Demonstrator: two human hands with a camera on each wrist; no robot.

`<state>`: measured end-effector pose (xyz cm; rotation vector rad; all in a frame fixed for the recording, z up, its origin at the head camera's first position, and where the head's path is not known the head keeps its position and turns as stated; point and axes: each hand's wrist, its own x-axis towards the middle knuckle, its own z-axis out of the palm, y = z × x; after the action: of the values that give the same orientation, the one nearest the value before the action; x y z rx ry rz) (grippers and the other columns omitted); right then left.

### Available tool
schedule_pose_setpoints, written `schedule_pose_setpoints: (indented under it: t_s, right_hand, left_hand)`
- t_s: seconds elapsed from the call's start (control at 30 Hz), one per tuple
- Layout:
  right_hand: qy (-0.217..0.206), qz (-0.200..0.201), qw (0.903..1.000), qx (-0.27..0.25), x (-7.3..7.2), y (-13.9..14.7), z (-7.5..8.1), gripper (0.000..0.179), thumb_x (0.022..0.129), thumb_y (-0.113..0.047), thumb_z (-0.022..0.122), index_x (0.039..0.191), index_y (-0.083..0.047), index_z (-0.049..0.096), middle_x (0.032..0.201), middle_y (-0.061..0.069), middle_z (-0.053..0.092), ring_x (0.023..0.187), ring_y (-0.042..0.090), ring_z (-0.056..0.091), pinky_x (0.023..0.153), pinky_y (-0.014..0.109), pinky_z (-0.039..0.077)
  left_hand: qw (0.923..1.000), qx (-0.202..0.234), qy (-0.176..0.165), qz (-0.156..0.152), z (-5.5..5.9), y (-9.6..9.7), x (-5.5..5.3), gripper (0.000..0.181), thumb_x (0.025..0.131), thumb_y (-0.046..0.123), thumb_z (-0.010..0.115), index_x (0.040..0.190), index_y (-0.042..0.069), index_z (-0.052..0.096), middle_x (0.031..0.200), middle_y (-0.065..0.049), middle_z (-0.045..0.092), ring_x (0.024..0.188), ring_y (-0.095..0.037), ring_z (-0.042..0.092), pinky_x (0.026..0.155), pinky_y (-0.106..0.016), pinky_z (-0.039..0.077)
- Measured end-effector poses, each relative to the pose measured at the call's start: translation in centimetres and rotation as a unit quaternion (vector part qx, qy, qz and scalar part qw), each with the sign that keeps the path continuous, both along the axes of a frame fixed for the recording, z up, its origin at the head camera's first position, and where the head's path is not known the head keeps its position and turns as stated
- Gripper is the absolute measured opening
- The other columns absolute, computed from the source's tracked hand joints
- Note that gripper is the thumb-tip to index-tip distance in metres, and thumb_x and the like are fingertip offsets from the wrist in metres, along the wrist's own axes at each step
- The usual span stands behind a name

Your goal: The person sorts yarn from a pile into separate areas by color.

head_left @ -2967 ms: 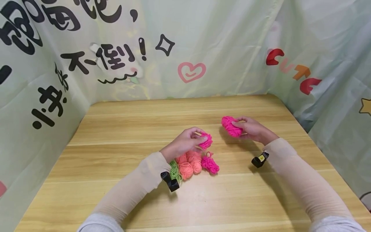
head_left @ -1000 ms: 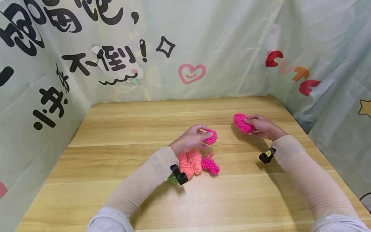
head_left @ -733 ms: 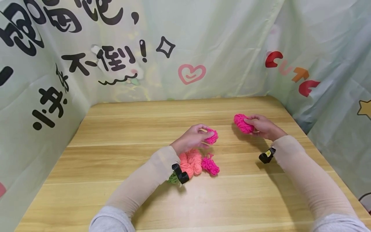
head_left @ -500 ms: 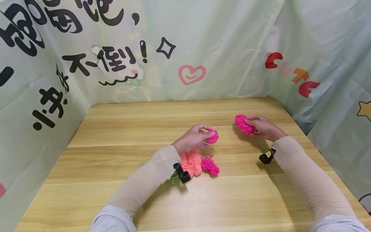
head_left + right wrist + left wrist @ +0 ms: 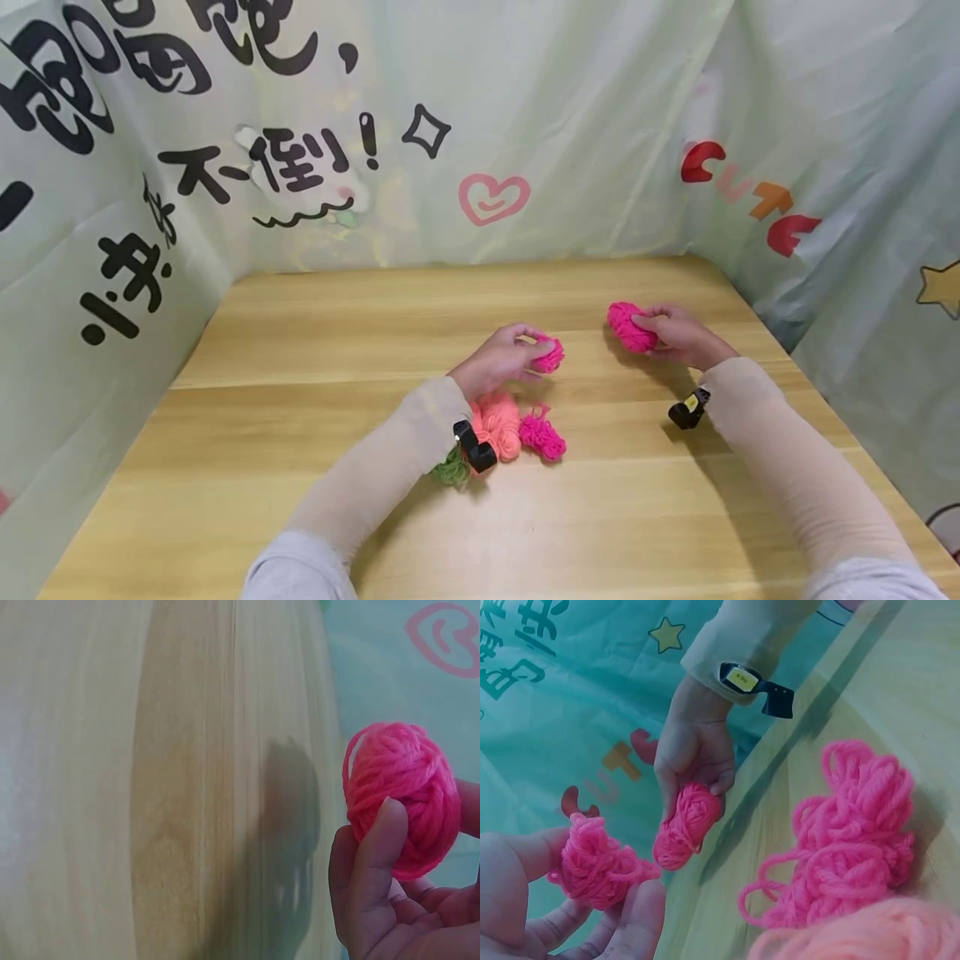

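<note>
My left hand (image 5: 498,360) pinches a small hot-pink ball of yarn (image 5: 600,866) between thumb and fingers, held above the table. To its right, my right hand (image 5: 684,335) grips a larger, oval hot-pink ball of yarn (image 5: 405,799), also raised off the wood. Below the left hand lie salmon balls of yarn (image 5: 501,425), partly hidden by the wrist and its camera. A loose hot-pink bundle of yarn (image 5: 542,435) touches their right side. Green yarn (image 5: 453,468) peeks out beneath the left wrist, mostly covered.
The wooden table (image 5: 300,333) spreads out under both arms. Printed fabric sheets (image 5: 600,125) rise along its back and both sides. Each sleeve carries a small black wrist camera (image 5: 688,408).
Compared with three seconds ago, both hands have shifted right with their yarn, and the left forearm now covers more of the green yarn. In the last half second they barely move.
</note>
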<state>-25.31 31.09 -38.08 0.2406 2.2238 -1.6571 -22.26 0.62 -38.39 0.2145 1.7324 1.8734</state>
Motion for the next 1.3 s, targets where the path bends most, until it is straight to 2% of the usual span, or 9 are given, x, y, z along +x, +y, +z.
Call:
schedule_pose_setpoints:
  t_s: [0.13,0.3,0.57,0.73,0.97,1.3]
  right_hand:
    - [-0.002,0.002,1.0,0.005,0.2,-0.1,-0.2,0.036,0.101,-0.027,0.054,0.122,-0.002,0.038,0.092,0.003,0.051,0.072,0.009,0.055,0.067,0.024,0.055]
    - [0.005,-0.002,0.9999,0.016,0.0,0.3,-0.1,0.037,0.1,-0.028,0.055,0.122,-0.003,0.039,0.094,0.004,0.051,0.075,0.01,0.055,0.068,0.025,0.055]
    - [-0.001,-0.012,0.9996,0.025,-0.2,0.8,-0.4,0.032,0.1,-0.026,0.055,0.119,-0.005,0.041,0.1,0.007,0.048,0.076,0.01,0.056,0.07,0.025,0.056]
    - [-0.001,-0.017,0.999,0.042,-0.2,0.7,-0.5,0.035,0.1,-0.027,0.054,0.122,-0.002,0.04,0.106,0.012,0.044,0.078,0.011,0.054,0.071,0.025,0.056]
    - [0.0,-0.014,0.9982,0.058,-0.3,0.8,-0.7,0.038,0.1,-0.027,0.055,0.122,-0.001,0.039,0.102,0.011,0.047,0.076,0.011,0.055,0.07,0.026,0.057]
    - [0.001,-0.017,0.9974,0.07,-0.3,1.0,-0.9,0.043,0.1,-0.025,0.054,0.127,0.004,0.035,0.108,0.015,0.044,0.075,0.01,0.055,0.069,0.025,0.057]
  left_hand:
    - [1.0,-0.001,-0.007,0.002,-0.3,-0.2,0.0,0.028,0.097,0.016,0.061,0.12,0.002,0.052,0.101,-0.014,0.064,0.098,-0.035,0.065,0.09,-0.049,0.052]
    - [0.9999,-0.004,-0.01,0.012,-0.2,0.1,-0.5,0.025,0.096,0.015,0.062,0.117,0.003,0.054,0.1,-0.014,0.065,0.09,-0.029,0.066,0.09,-0.048,0.052]
    - [0.9999,-0.01,-0.004,0.012,-0.2,0.2,-1.0,0.026,0.096,0.017,0.062,0.118,0.004,0.054,0.1,-0.013,0.067,0.106,-0.041,0.06,0.089,-0.048,0.053]
    - [0.9998,-0.014,-0.006,0.013,-0.3,0.1,-1.2,0.027,0.097,0.018,0.062,0.118,0.005,0.054,0.1,-0.013,0.067,0.107,-0.041,0.06,0.09,-0.048,0.053]
    - [0.9995,-0.021,-0.007,0.02,-0.4,0.3,-1.5,0.026,0.096,0.019,0.063,0.117,0.005,0.055,0.099,-0.012,0.067,0.109,-0.041,0.059,0.09,-0.049,0.052]
    - [0.9995,-0.007,-0.018,0.025,-0.3,0.8,-2.1,0.026,0.096,0.017,0.062,0.117,0.005,0.053,0.099,-0.012,0.067,0.112,-0.042,0.057,0.094,-0.05,0.049]
